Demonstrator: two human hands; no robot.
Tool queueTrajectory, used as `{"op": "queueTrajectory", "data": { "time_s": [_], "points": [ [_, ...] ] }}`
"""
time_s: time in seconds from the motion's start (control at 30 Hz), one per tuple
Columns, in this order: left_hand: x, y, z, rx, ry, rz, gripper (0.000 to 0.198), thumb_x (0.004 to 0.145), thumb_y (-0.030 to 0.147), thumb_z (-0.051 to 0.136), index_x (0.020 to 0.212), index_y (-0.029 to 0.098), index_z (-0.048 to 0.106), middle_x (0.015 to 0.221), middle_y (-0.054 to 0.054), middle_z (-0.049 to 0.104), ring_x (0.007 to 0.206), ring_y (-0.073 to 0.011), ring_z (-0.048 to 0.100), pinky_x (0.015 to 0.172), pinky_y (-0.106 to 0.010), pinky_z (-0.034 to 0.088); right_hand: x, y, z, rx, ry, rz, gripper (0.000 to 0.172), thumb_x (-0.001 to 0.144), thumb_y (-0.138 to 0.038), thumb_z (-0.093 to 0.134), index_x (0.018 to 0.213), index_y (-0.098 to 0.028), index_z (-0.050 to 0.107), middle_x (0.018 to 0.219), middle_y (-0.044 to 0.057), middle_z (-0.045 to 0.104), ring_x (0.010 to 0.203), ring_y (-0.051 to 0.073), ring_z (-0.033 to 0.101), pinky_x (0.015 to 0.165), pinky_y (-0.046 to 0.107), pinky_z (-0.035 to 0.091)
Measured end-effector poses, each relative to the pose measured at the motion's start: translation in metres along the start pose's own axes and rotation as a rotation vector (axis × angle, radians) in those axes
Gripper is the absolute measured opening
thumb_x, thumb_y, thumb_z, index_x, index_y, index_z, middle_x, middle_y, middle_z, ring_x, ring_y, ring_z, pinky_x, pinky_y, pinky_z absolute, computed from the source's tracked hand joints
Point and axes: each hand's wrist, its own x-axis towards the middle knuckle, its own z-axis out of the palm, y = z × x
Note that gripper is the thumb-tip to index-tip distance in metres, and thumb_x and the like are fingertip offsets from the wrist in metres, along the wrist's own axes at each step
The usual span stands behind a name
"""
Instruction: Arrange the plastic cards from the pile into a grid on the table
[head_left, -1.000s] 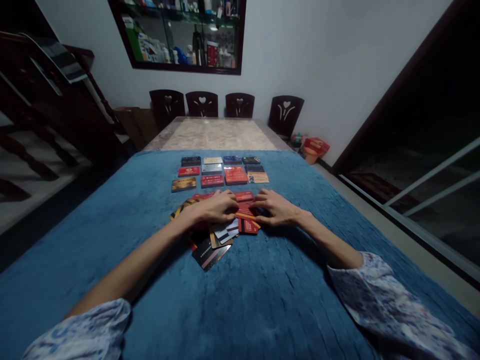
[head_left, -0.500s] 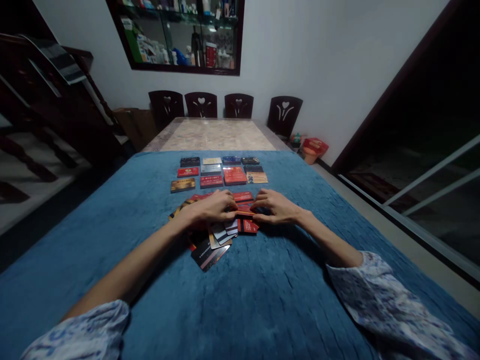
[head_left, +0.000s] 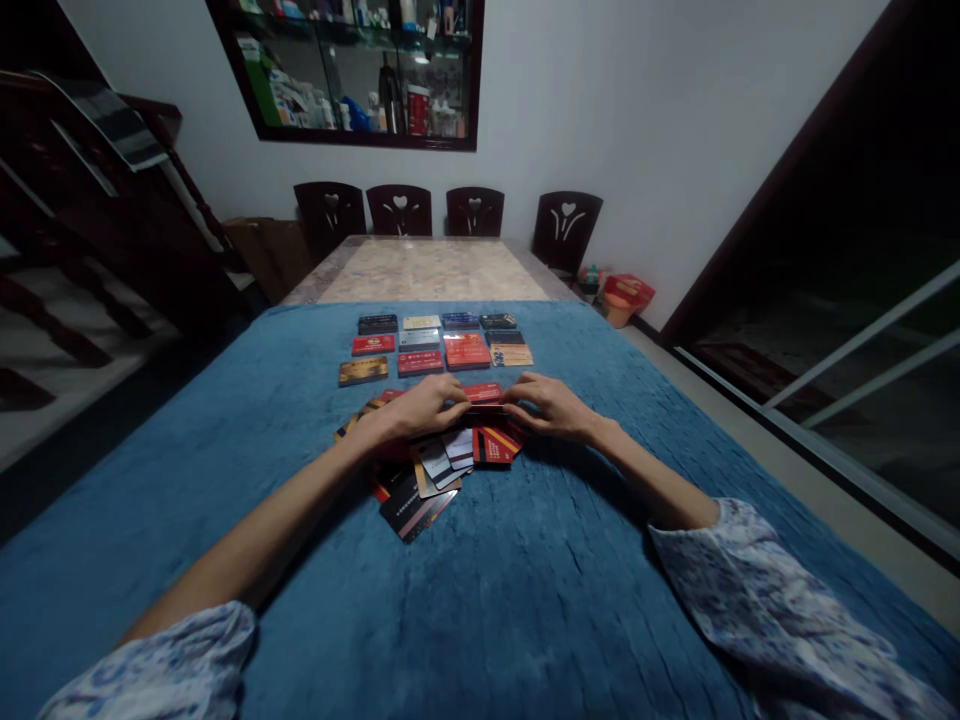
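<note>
Both hands meet over a loose pile of cards on the blue cloth. Between them is a thin dark-edged card point(head_left: 486, 408), its left end pinched by my left hand point(head_left: 431, 405) and its right end by my right hand point(head_left: 551, 405). Beneath and in front lie a black card point(head_left: 412, 505), white cards point(head_left: 457, 448) and a red card with a dark stripe point(head_left: 491, 446). Behind it shows another red card point(head_left: 481, 391). Part of the pile is hidden under my left hand. Farther back, card stacks stand in rows, among them a red stack point(head_left: 466, 350) and a gold one point(head_left: 364, 371).
The blue cloth point(head_left: 300, 580) covers the near table, and a marbled tabletop point(head_left: 435, 268) extends behind it. Dark chairs point(head_left: 400, 210) stand along the far end. A glass cabinet point(head_left: 360, 80) is set in the wall, with a railing at the left.
The card between my hands has been raised and tilted onto its edge, showing a thin dark line. More of the white and red cards in front is uncovered.
</note>
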Motion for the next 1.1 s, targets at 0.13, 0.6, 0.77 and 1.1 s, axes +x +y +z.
{"op": "queueTrajectory", "data": {
  "time_s": [0.13, 0.6, 0.77, 1.1],
  "points": [
    [0.0, -0.004, 0.004, -0.009, 0.05, -0.025, 0.029, 0.095, 0.023, 0.05, 0.083, 0.017, 0.075, 0.088, -0.007, 0.071, 0.08, -0.0164, 0.063, 0.076, -0.028, 0.049, 0.0, 0.005, 0.008, -0.033, 0.045, 0.057, 0.029, 0.103, -0.033, 0.045, 0.108, -0.018, 0.07, 0.092, 0.01, 0.067, 0.083, 0.02, 0.06, 0.075, 0.031, 0.048],
    [0.002, -0.005, 0.015, 0.019, 0.129, -0.121, 0.036, 0.08, 0.006, 0.052, 0.105, 0.018, 0.076, 0.099, -0.009, 0.076, 0.093, -0.021, 0.067, 0.085, -0.032, 0.053, -0.001, 0.006, 0.03, -0.132, 0.188, 0.161, 0.024, 0.101, -0.023, 0.047, 0.12, -0.018, 0.061, 0.095, 0.009, 0.064, 0.084, 0.021, 0.06, 0.077, 0.03, 0.047],
    [0.004, -0.006, 0.023, 0.016, 0.192, -0.191, 0.044, 0.079, 0.006, 0.053, 0.118, 0.017, 0.069, 0.11, -0.011, 0.074, 0.1, -0.024, 0.069, 0.091, -0.036, 0.054, -0.002, 0.007, 0.037, -0.14, 0.213, 0.174, 0.026, 0.099, -0.021, 0.049, 0.122, -0.019, 0.059, 0.096, 0.009, 0.065, 0.086, 0.022, 0.059, 0.077, 0.032, 0.047],
    [0.005, 0.003, 0.03, 0.163, 0.218, -0.348, 0.029, 0.085, 0.015, 0.056, 0.113, 0.02, 0.059, 0.098, -0.009, 0.069, 0.094, -0.0268, 0.066, 0.084, -0.039, 0.053, 0.001, 0.004, 0.041, -0.108, 0.138, 0.188, 0.048, 0.087, -0.012, 0.058, 0.135, -0.017, 0.052, 0.11, 0.013, 0.069, 0.098, 0.027, 0.058, 0.082, 0.037, 0.046]
  ]
}}
